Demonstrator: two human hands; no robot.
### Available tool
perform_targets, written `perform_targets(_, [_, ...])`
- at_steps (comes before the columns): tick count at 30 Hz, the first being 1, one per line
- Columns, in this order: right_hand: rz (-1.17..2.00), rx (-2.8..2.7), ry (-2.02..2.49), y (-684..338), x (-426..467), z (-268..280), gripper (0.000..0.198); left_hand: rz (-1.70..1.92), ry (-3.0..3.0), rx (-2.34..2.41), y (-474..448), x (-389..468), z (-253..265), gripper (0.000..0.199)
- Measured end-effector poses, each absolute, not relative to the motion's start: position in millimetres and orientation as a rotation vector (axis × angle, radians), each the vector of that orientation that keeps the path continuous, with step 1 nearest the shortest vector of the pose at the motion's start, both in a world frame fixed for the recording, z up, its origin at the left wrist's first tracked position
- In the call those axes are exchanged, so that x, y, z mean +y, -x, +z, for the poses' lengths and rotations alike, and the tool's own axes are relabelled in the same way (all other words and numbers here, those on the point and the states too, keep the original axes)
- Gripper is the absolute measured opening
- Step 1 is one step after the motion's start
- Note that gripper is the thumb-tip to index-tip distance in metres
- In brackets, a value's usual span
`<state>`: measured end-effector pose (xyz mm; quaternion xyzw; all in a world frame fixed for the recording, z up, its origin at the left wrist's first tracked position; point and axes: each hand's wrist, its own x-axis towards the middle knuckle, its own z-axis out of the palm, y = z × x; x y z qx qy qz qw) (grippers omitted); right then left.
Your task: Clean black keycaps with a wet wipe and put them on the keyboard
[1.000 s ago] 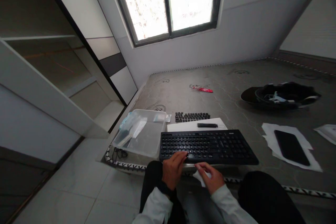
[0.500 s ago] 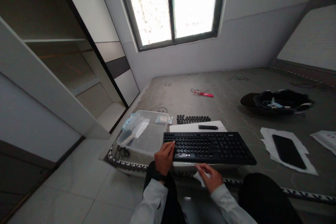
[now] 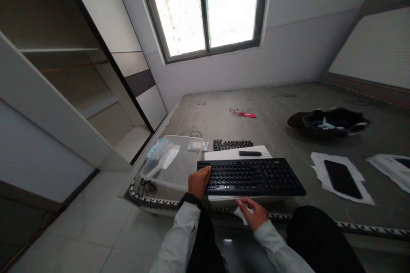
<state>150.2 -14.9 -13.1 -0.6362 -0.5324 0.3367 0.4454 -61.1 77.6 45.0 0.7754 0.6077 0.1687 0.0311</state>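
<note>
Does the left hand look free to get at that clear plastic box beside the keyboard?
Probably yes. The left hand rests on the keyboard's left end, right beside the clear plastic box; the box is open-topped and nothing lies between them.

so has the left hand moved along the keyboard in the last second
Yes. The left hand has slid leftward, from the middle of the keyboard's front row to its left end, next to the clear plastic bin.

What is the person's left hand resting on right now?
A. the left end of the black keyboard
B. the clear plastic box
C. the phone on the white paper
A: the left hand lies on the left end of the black keyboard, beside the clear plastic box.
</note>
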Motion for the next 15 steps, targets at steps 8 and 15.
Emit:
perform_targets(8, [0.860,-1.319,1.574,-153.4,-13.5,-12.9,0.042,0.394,-2.438,1.878,60.8,80.2,45.7,0.028])
perform_targets(15, [0.886,-1.319,1.574,-155.3,-12.6,-10.4,0.041,0.229,-2.530,1.829,58.5,85.7,54.3,0.027])
